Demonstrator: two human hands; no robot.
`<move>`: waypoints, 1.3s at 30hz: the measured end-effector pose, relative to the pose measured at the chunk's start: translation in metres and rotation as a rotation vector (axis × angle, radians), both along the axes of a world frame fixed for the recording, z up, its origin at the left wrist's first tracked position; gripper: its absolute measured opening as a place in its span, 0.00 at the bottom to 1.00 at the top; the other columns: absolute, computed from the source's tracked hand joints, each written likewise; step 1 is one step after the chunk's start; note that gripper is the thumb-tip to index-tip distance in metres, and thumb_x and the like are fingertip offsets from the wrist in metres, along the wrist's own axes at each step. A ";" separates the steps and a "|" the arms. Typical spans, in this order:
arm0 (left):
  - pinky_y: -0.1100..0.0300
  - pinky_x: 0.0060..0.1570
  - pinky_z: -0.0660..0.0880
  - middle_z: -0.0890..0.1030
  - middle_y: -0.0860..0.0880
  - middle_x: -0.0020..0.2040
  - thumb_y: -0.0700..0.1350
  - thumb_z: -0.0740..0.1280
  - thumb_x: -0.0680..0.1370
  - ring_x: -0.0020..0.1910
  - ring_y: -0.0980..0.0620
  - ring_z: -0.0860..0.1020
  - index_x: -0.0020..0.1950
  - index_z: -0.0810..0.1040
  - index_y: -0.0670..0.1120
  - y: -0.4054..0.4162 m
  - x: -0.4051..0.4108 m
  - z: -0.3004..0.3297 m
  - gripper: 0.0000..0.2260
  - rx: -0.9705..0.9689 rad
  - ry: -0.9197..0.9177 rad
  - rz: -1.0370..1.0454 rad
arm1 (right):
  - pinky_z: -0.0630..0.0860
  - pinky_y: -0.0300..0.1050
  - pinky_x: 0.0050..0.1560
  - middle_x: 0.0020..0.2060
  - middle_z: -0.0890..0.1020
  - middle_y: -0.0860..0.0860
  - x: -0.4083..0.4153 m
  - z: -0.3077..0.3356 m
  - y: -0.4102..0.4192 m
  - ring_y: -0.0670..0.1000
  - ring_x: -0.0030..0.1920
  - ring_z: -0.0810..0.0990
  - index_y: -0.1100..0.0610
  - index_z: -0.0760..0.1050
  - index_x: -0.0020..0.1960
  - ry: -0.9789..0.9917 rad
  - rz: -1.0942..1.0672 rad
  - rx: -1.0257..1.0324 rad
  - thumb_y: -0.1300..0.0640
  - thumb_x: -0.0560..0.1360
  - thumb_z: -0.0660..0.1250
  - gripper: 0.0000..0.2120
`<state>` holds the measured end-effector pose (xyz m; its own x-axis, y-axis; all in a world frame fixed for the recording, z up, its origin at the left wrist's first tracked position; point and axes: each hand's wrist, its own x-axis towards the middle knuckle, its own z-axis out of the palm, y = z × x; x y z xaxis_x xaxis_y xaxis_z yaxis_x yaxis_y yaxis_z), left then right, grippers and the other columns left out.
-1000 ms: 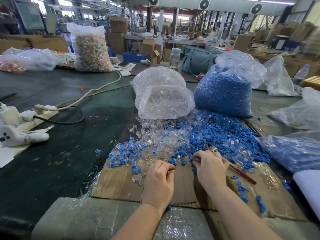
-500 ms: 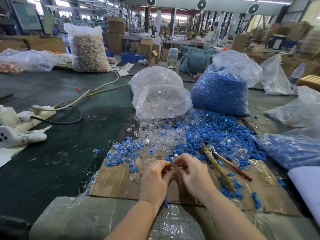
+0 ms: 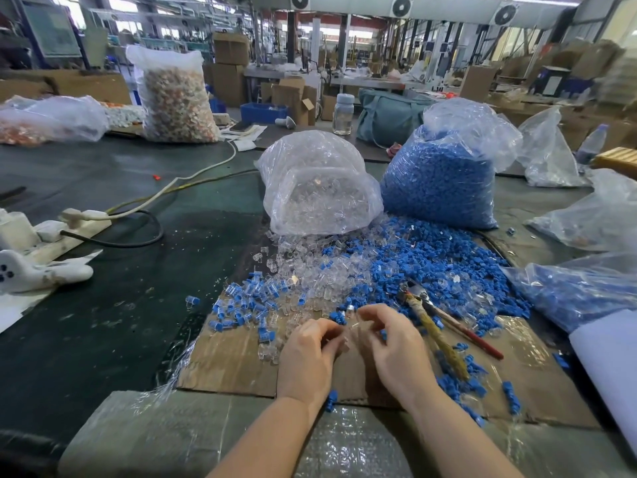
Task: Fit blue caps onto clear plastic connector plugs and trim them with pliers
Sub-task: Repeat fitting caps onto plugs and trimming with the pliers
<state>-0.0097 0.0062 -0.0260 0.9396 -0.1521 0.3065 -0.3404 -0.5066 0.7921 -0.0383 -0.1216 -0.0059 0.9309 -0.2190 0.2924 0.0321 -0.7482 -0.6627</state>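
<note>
Hands meeting over brown cardboard sheet [image 3: 227, 360]: left hand [image 3: 307, 353] and right hand [image 3: 393, 350] pinching one small clear plastic plug [image 3: 345, 334]. Small capped batch [image 3: 241, 305] lying left; large uncapped heap [image 3: 396, 267] waiting; red-handled pliers [image 3: 444, 319] idling right.

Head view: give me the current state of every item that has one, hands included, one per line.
Left hand: fingers curled, pinching a small clear plastic plug.
Right hand: fingers curled at the same plug.
Worn pliers with red handle: lying on the cardboard sheet, unheld.
Clear bag of transparent plugs: open, spilling onto the table.
Clear bag of blue caps: upright, caps heaped at its foot.
Capped plugs: piled left, on the cardboard.
</note>
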 end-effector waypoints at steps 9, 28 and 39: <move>0.70 0.53 0.68 0.78 0.56 0.49 0.43 0.66 0.77 0.49 0.60 0.73 0.55 0.80 0.49 -0.002 0.001 -0.002 0.08 0.048 -0.006 0.014 | 0.62 0.46 0.57 0.53 0.76 0.42 -0.002 -0.005 -0.011 0.47 0.57 0.71 0.46 0.73 0.57 0.203 -0.286 -0.466 0.48 0.78 0.58 0.10; 0.73 0.45 0.72 0.80 0.55 0.43 0.45 0.70 0.74 0.42 0.62 0.76 0.47 0.82 0.48 -0.001 0.001 -0.002 0.04 0.007 0.008 0.014 | 0.70 0.44 0.54 0.49 0.82 0.48 0.005 -0.023 0.005 0.51 0.52 0.76 0.55 0.80 0.54 -0.018 -0.190 -0.161 0.61 0.77 0.63 0.09; 0.74 0.46 0.72 0.75 0.57 0.44 0.37 0.71 0.73 0.41 0.59 0.76 0.60 0.77 0.49 0.002 0.001 0.002 0.17 -0.054 0.067 -0.074 | 0.67 0.38 0.45 0.42 0.81 0.46 0.000 -0.023 0.005 0.48 0.47 0.76 0.54 0.79 0.47 -0.056 -0.216 -0.081 0.58 0.75 0.67 0.03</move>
